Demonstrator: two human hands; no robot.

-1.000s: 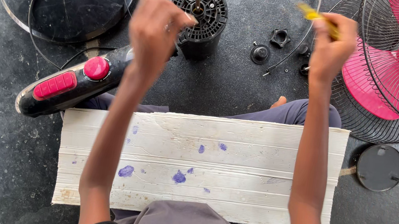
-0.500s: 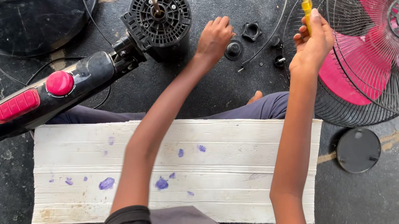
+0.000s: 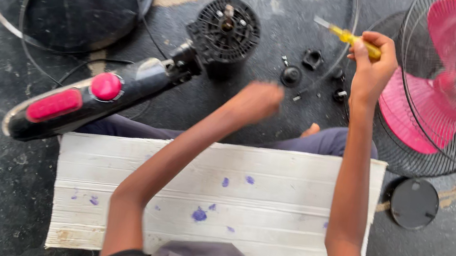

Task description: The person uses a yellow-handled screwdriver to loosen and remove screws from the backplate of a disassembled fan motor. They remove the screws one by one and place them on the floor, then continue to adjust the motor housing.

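Left hand (image 3: 255, 101), blurred, grip unreadable, centre frame, nearest small black fan parts (image 3: 292, 76) just upper right; right hand (image 3: 373, 62) clasps yellow screwdriver (image 3: 352, 38), shaft pointing upper left.

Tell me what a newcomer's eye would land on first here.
The pink fan blade behind its wire guard at far right, and the black fan motor with its pink-buttoned housing lying left of centre. The right hand holds a yellow screwdriver above small black parts.
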